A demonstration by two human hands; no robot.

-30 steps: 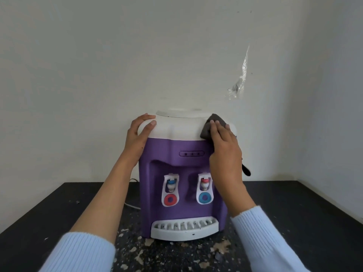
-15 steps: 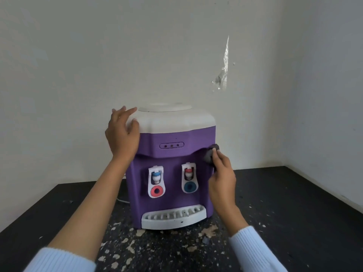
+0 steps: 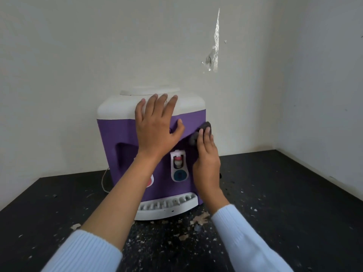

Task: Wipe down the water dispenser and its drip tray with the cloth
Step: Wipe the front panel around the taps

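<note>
A purple water dispenser [image 3: 117, 134] with a white top is seen standing on a black counter [image 3: 294, 193], set in a corner of white walls [image 3: 78, 55]. The left hand [image 3: 157, 130] is spread wide, fingers straight, and nothing is held in it; it is laid over the upper front of the dispenser, with the fingertips reaching the white top. A dark grey cloth [image 3: 205, 126] is pressed against the dispenser's upper right front edge by the right hand [image 3: 206, 161], whose fingers are laid nearly straight over it; the thumb is hidden. A blue tap [image 3: 179, 165] is shown between the two wrists. The white drip tray [image 3: 169, 207] is fitted at the base. Pale flakes [image 3: 200, 219] are scattered on the counter. Light blue sleeves [image 3: 84, 252] are worn.
</note>
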